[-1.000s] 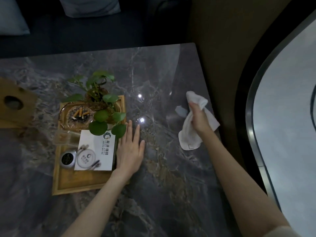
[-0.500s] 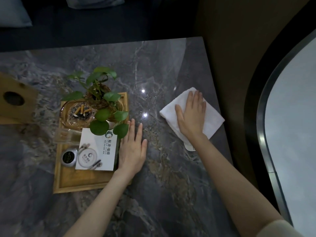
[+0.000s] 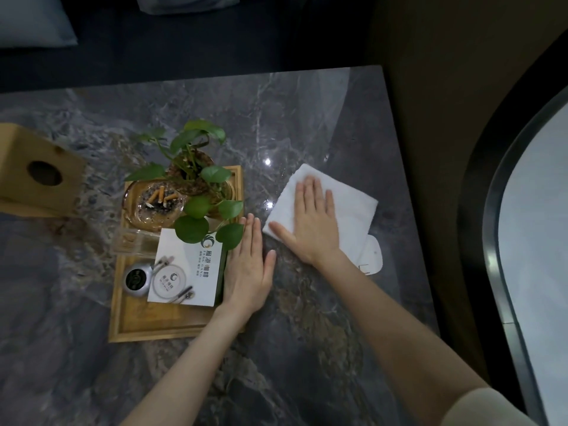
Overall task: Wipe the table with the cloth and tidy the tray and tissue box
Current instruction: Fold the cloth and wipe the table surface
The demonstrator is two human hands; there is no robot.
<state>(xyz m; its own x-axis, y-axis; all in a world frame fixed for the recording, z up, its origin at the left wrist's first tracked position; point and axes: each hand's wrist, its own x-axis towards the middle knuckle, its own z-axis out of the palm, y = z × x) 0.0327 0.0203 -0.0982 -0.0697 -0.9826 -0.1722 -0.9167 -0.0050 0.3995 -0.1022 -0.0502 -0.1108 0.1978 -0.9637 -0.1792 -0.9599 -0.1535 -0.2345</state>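
The right hand (image 3: pixel 313 222) lay flat, fingers spread, pressing the white cloth (image 3: pixel 347 207) onto the grey marble counter (image 3: pixel 307 124), gripping nothing. The left hand (image 3: pixel 249 269) rested flat and unclenched on the counter against the right edge of the wooden tray (image 3: pixel 144 324), just beside the cloth. The tray carried a potted plant (image 3: pixel 196 179), an ashtray (image 3: pixel 153 204) with cigarette butts, a white card (image 3: pixel 187 269) and a small round tin (image 3: pixel 136 278); the wooden tissue box (image 3: pixel 33 173) stood apart at the counter's left.
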